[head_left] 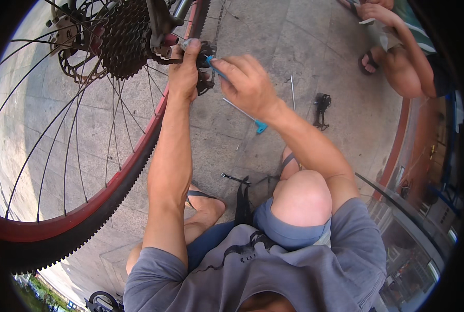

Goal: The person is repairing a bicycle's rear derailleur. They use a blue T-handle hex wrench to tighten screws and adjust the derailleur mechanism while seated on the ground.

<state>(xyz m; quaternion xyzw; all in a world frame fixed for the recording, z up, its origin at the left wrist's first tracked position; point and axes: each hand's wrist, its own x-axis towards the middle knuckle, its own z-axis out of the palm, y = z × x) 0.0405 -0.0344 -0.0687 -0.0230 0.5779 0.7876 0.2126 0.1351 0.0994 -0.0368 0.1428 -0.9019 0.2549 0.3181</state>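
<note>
Derailleur (205,82): 1, between 2 hands (248,85)

Grey paved floor (273,47), its slabs divided by thin joints, bore scattered tools and bicycle parts. A blue-handled hex wrench (261,126) lay with its bright shank slanting toward the upper left; to its right lay a straight metal rod (292,88), its lower end hidden. Farther right rested a black rear derailleur (321,110). Nearer the wearer lay a slim dark implement (234,179), too small to identify. A sandal (203,194) and a bystander's sandal (369,60) also rested on the paving.
</note>
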